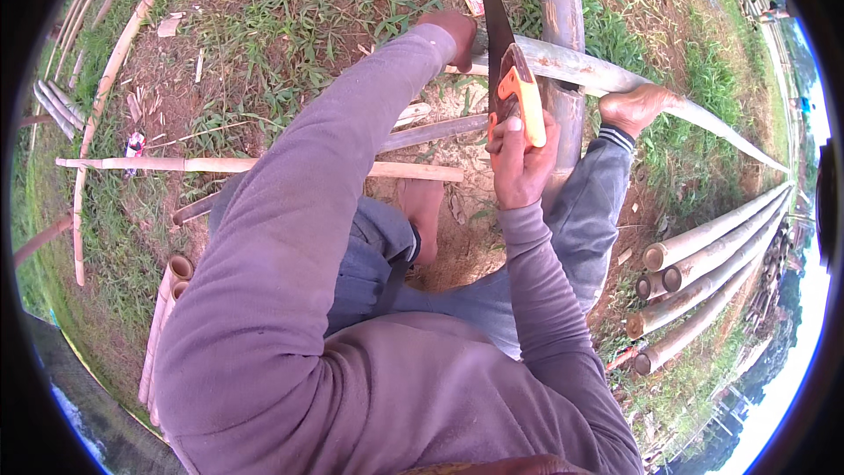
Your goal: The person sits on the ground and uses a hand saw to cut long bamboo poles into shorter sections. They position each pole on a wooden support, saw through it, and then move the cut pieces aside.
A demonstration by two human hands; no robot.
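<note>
My right hand (525, 161) is closed round the orange handle of a hand saw (526, 101). Its dark blade points away from me and passes across a bamboo pole (571, 63) close to the pole's left end. At that end my left hand (451, 35) grips the bamboo, fingers curled down over it. My bare right foot (635, 109) presses on the same pole further right. Beneath, a thicker bamboo log (563, 13) runs roughly crosswise and bears the pole. Where the saw teeth touch the bamboo, if they do, cannot be made out.
A long split bamboo strip (176, 164) and a darker length (431, 134) lie by my left foot (420, 215). Several bamboo poles (694, 299) are laid out at the right. More bamboo tubes (167, 299) lie at the lower left, with poles (114, 62) further back.
</note>
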